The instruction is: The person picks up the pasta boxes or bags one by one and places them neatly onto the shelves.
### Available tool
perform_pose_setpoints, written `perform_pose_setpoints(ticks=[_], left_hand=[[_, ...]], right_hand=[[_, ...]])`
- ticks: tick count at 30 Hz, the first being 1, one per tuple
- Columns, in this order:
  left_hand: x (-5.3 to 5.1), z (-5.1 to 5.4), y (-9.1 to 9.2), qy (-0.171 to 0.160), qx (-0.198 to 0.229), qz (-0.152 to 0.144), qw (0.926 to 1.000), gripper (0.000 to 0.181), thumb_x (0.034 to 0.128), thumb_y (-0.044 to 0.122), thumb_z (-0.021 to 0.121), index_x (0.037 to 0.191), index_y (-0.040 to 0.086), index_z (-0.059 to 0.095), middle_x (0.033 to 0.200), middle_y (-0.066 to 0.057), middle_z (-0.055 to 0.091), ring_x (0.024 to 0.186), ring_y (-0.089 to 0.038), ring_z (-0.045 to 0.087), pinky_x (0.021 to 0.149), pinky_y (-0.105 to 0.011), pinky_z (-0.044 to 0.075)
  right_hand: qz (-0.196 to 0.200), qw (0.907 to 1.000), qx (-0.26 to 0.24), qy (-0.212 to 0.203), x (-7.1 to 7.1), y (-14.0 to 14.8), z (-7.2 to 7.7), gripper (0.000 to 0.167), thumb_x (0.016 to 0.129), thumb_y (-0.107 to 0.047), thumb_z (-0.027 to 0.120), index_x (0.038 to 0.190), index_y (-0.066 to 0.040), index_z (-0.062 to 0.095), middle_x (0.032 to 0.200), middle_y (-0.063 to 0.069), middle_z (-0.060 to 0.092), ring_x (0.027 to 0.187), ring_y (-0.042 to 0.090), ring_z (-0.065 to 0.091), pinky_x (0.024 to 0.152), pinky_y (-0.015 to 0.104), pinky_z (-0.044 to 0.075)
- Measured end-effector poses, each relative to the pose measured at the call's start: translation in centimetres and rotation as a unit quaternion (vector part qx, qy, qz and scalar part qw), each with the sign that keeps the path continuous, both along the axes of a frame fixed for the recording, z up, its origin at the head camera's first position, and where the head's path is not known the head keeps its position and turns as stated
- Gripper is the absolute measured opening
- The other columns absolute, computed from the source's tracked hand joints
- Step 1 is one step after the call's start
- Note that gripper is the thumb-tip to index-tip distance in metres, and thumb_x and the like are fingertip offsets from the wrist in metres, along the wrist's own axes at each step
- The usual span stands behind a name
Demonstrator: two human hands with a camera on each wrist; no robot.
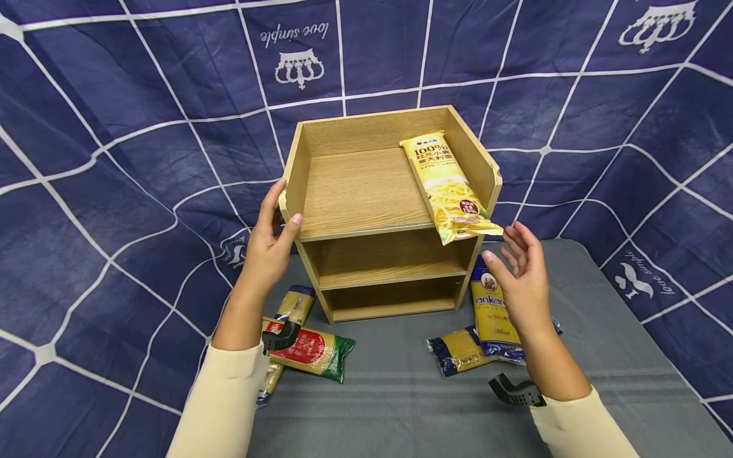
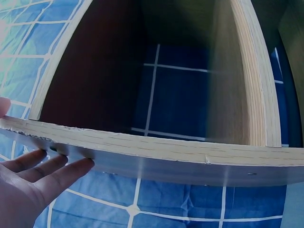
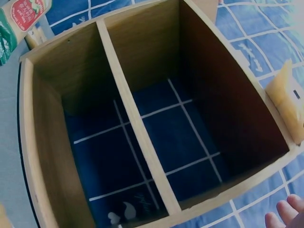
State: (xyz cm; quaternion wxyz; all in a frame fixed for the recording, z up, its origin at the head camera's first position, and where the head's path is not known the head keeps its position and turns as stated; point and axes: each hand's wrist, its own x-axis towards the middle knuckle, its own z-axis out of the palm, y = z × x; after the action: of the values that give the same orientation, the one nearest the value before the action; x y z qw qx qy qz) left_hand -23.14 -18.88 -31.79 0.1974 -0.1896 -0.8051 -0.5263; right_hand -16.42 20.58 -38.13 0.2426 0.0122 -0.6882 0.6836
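A wooden shelf unit (image 1: 366, 191) stands upright, with a walled top and two compartments below. On its top, along the right wall, lies a yellow spaghetti packet (image 1: 443, 181), its front end jutting past the front edge. My left hand (image 1: 270, 254) grips the unit's left side panel near the front, thumb at the inner side and fingers against the outer face; those fingers (image 2: 64, 175) show in the left wrist view. Beside the packet's front end is my right hand (image 1: 525, 283), fingers loosely bent, apart from it and holding nothing.
At the left of the unit, a red and green pasta packet (image 1: 312, 350) lies across a blue and yellow one (image 1: 299, 302). To the right, a blue and yellow packet (image 1: 497, 321) rests over another packet (image 1: 458, 352). Blue checked cloth (image 1: 378, 57) hangs behind the grey table surface (image 1: 389, 407).
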Motion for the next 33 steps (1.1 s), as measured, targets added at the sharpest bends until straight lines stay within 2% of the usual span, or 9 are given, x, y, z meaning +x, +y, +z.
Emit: perform_pose_setpoints(ticks=[5,7,9,14,18,24,28,33], left_hand=[[-0.2,-0.1,0.0,0.003,0.004,-0.001,1.0,0.06,0.1054,0.019,0.053,0.158,0.035,0.03,0.152,-0.008,0.049,0.134,-0.026,0.051,0.102,-0.045,0.046],[-0.2,-0.1,0.0,0.005,0.004,-0.001,1.0,0.06,0.1055,0.019,0.052,0.159,0.035,0.029,0.153,-0.007,0.048,0.135,-0.026,0.051,0.103,-0.049,0.044],[-0.2,-0.1,0.0,0.004,0.006,-0.001,1.0,0.06,0.1054,0.019,0.053,0.158,0.034,0.03,0.152,-0.008,0.049,0.134,-0.026,0.051,0.103,-0.045,0.045],[-0.1,-0.1,0.0,0.0,0.013,0.0,0.9999,0.056,0.1049,0.019,0.054,0.156,0.032,0.034,0.147,-0.012,0.054,0.13,-0.027,0.054,0.097,-0.027,0.045],[-0.2,0.0,0.1,-0.002,0.01,0.003,0.9999,0.054,0.105,0.021,0.055,0.155,0.032,0.036,0.145,-0.014,0.055,0.128,-0.027,0.055,0.096,-0.027,0.045],[-0.1,0.0,0.1,-0.008,-0.001,0.007,0.9999,0.054,0.1057,0.023,0.053,0.155,0.034,0.034,0.145,-0.013,0.055,0.126,-0.026,0.056,0.094,-0.022,0.045],[-0.1,0.0,0.2,-0.01,-0.007,0.01,0.9999,0.054,0.106,0.024,0.052,0.155,0.034,0.033,0.146,-0.013,0.054,0.126,-0.026,0.057,0.094,-0.026,0.046],[0.0,-0.1,0.2,-0.01,-0.006,0.013,0.9998,0.054,0.106,0.024,0.053,0.155,0.036,0.032,0.146,-0.012,0.055,0.126,-0.025,0.056,0.094,-0.027,0.046]], right_hand=[[-0.009,0.9996,-0.009,-0.024,0.3,0.7,-0.7,0.07,0.095,-0.003,0.067,0.155,-0.014,0.033,0.149,0.003,0.042,0.144,0.022,0.041,0.115,0.024,0.037],[-0.013,0.9992,-0.011,-0.037,0.4,0.9,-1.1,0.07,0.095,-0.003,0.067,0.155,-0.014,0.033,0.149,0.003,0.043,0.143,0.021,0.041,0.115,0.025,0.037],[-0.018,0.9984,-0.001,-0.053,0.5,1.2,-1.6,0.069,0.095,-0.004,0.067,0.156,-0.013,0.033,0.15,0.004,0.043,0.143,0.022,0.041,0.115,0.025,0.037],[-0.025,0.9943,0.03,-0.099,0.9,1.8,-2.8,0.07,0.097,-0.009,0.066,0.157,-0.013,0.031,0.155,0.01,0.04,0.143,0.021,0.041,0.113,0.021,0.038],[-0.024,0.9909,0.043,-0.125,1.2,2.2,-3.7,0.071,0.099,-0.013,0.065,0.159,-0.014,0.028,0.158,0.012,0.037,0.146,0.023,0.038,0.116,0.025,0.037],[-0.029,0.9862,0.054,-0.154,1.5,2.6,-5.0,0.07,0.1,-0.02,0.063,0.159,-0.013,0.026,0.159,0.012,0.037,0.146,0.023,0.038,0.109,0.012,0.037],[-0.024,0.9818,0.058,-0.179,1.6,3.1,-6.0,0.071,0.101,-0.024,0.062,0.16,-0.013,0.024,0.161,0.012,0.035,0.147,0.024,0.037,0.105,0.008,0.037],[-0.013,0.9746,0.069,-0.213,1.6,3.6,-7.2,0.073,0.102,-0.029,0.061,0.161,-0.015,0.021,0.164,0.012,0.03,0.15,0.027,0.034,0.111,0.014,0.036]])
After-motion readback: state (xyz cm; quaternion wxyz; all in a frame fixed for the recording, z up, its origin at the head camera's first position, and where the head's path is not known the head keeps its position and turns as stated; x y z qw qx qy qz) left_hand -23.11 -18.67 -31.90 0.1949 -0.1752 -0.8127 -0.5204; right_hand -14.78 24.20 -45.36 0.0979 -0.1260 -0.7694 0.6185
